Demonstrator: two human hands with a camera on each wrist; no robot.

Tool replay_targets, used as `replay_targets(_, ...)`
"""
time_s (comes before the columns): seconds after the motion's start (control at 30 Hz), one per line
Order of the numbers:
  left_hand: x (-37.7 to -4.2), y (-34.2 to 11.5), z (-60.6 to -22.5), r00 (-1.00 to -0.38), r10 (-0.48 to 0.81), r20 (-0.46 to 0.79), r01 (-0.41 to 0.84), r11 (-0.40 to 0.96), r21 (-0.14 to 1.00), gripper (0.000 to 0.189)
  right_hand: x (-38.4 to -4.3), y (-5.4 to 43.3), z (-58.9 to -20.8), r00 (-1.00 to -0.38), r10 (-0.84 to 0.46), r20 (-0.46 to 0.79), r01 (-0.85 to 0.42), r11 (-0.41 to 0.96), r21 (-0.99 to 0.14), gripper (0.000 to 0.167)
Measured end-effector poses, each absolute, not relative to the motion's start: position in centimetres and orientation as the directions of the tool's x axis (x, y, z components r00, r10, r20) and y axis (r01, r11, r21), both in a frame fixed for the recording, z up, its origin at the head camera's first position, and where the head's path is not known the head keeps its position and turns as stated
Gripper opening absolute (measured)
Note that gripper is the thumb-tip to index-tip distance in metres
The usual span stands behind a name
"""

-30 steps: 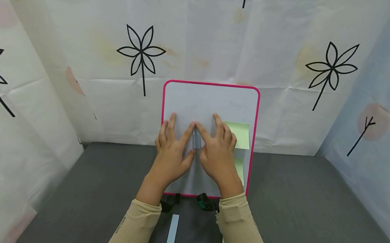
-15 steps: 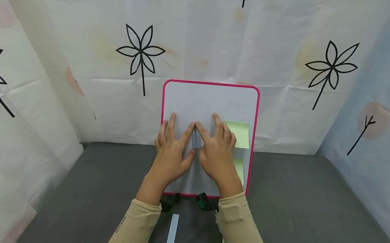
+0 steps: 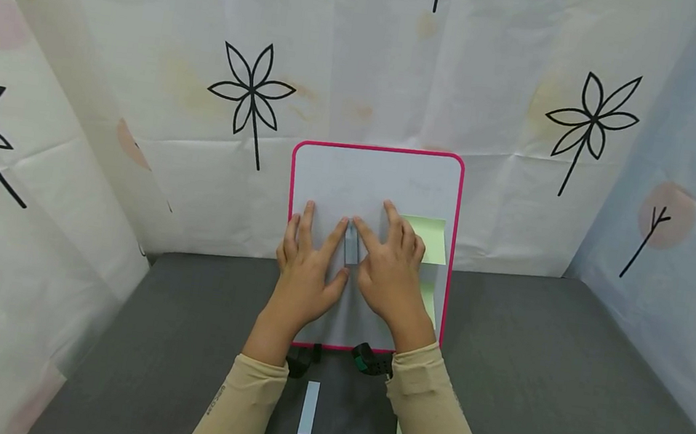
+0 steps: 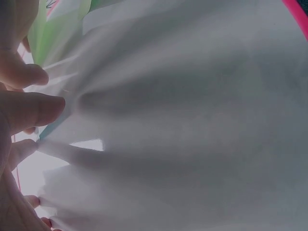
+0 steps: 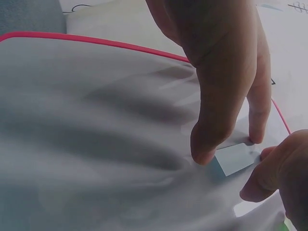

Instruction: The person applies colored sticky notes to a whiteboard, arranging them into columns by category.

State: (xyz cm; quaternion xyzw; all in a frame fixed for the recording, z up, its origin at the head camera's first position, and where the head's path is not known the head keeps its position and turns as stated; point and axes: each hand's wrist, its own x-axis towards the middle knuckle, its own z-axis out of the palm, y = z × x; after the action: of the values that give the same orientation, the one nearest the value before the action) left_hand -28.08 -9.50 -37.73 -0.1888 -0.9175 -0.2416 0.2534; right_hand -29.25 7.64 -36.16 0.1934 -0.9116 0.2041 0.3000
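Note:
A small pale blue strip lies on a whiteboard with a pink rim. My left hand is spread on the board to its left, index fingertip by the strip's top and thumb tip near its bottom end. From the right side, my right hand rests on the board with fingers spread, its index fingertip also at the strip's top. The right wrist view shows the strip flat between fingertips of the two hands. Only a sliver of it appears past the fingers in the left wrist view.
Two green sticky notes sit on the board's right side, the lower one partly behind my right hand. A second pale strip lies on the dark grey table between my forearms. Printed white fabric surrounds the table.
My right hand has shifted slightly right, so its index fingertip stands a little farther from the left one and more of the strip shows. The left hand stays put.

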Motion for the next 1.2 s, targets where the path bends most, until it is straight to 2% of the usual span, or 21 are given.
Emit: replay_targets(1.2, -28.14, -9.27, -37.79, -0.804, 0.223, 0.552, 0.453, 0.831, 0.323, 0.082, -29.09, 7.69, -36.05, -0.763, -0.216, 0.609, -0.480, 0.820, -0.311, 0.053)
